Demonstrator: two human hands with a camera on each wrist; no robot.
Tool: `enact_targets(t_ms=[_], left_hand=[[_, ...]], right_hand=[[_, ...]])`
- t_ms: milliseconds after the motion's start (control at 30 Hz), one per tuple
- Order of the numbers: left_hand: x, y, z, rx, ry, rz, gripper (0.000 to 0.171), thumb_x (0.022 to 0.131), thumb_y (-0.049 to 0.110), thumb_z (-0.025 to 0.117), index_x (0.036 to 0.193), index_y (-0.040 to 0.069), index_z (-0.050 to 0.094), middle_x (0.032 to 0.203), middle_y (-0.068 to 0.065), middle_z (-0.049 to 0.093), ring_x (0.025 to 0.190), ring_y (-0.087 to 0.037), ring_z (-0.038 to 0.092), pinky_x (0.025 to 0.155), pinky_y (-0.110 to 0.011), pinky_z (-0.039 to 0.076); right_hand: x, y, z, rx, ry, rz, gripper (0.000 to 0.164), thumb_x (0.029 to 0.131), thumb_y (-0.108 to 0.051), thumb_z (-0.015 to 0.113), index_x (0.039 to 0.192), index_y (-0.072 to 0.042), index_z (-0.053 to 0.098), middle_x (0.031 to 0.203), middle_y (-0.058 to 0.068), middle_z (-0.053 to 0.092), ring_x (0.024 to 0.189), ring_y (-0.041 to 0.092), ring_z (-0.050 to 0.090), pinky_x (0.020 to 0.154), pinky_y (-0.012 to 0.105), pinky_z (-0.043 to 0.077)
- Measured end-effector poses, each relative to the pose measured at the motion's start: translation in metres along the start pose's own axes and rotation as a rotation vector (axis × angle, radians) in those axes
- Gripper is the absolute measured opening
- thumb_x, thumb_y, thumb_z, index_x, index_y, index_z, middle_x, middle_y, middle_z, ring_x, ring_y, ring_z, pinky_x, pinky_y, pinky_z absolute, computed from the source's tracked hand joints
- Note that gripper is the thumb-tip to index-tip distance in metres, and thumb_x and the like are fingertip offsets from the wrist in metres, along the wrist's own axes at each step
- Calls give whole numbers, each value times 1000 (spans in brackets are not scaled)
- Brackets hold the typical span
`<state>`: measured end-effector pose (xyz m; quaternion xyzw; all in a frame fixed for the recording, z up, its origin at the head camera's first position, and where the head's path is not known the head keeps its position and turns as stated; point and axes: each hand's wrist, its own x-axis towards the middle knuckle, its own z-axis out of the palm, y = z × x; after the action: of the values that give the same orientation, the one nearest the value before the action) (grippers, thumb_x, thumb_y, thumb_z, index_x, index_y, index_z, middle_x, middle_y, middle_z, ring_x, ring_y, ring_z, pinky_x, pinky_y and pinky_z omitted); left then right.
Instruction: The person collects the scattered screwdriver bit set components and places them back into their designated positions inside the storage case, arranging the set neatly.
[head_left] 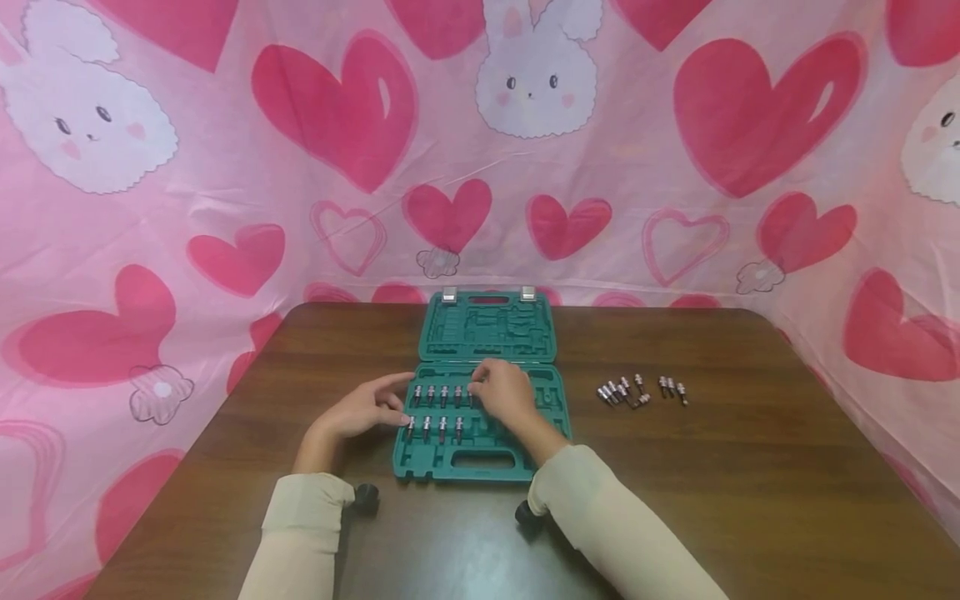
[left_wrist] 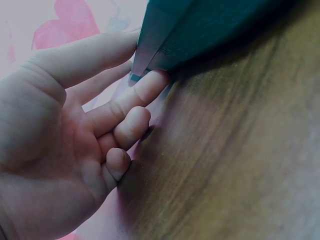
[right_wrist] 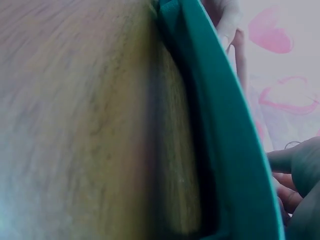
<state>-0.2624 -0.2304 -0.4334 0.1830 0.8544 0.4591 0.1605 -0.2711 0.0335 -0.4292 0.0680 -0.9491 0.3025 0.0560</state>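
Note:
A teal plastic case (head_left: 431,460) lies unfolded on the table, its moulded lid (head_left: 487,329) at the back. Two rows of silver bit sockets stand in it, an upper row (head_left: 444,397) and a lower row (head_left: 442,429). Over the upper row my right hand (head_left: 506,393) pinches a bit socket (head_left: 472,401) at the row's right end; its fingers partly hide that piece. My left hand (head_left: 367,408) rests against the left side of the case, thumb on the rim near the lower row. In the left wrist view its fingers (left_wrist: 135,95) touch the side wall, some loosely bent.
Loose bit sockets lie right of the case in a larger cluster (head_left: 618,391) and a smaller group (head_left: 670,387). The brown wooden table (head_left: 750,467) meets a pink cloth (head_left: 622,167) with hearts and rabbits at the back. The case has a handle cutout (head_left: 483,452) in front.

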Motion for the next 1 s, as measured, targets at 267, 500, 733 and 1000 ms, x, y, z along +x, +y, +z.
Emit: enact_targets(t_ms=[267, 500, 733, 1000], left_hand=[[-2, -3, 0, -11, 9, -15, 77, 84, 21, 76, 150, 12, 37, 91, -5, 68, 87, -23, 62, 86, -40, 48], [-1, -1, 1, -15, 5, -26, 77, 84, 22, 76, 150, 14, 37, 91, -6, 68, 89, -23, 62, 88, -42, 47], [1, 0, 0, -3, 4, -23, 77, 84, 21, 76, 150, 13, 37, 91, -5, 68, 88, -23, 62, 87, -42, 47], [0, -2, 0, 5, 5, -11, 77, 84, 22, 76, 150, 12, 37, 90, -5, 68, 88, -23, 61, 86, -41, 46]], right_hand=[[1, -4, 3, -49, -2, 16, 9, 87, -27, 75, 85, -20, 68, 84, -6, 68, 88, 21, 63, 82, 43, 46], [0, 2, 2, 11, 0, -8, 7, 87, -23, 74, 88, -17, 70, 80, -4, 68, 85, 21, 63, 89, 46, 43], [-5, 14, -9, 84, 3, 10, 3, 88, -15, 71, 90, -13, 70, 85, 0, 67, 77, 19, 58, 76, 42, 48], [-14, 26, -19, 118, 57, -67, 3, 88, -15, 69, 90, -13, 70, 61, -3, 53, 58, 15, 50, 65, 36, 46]])
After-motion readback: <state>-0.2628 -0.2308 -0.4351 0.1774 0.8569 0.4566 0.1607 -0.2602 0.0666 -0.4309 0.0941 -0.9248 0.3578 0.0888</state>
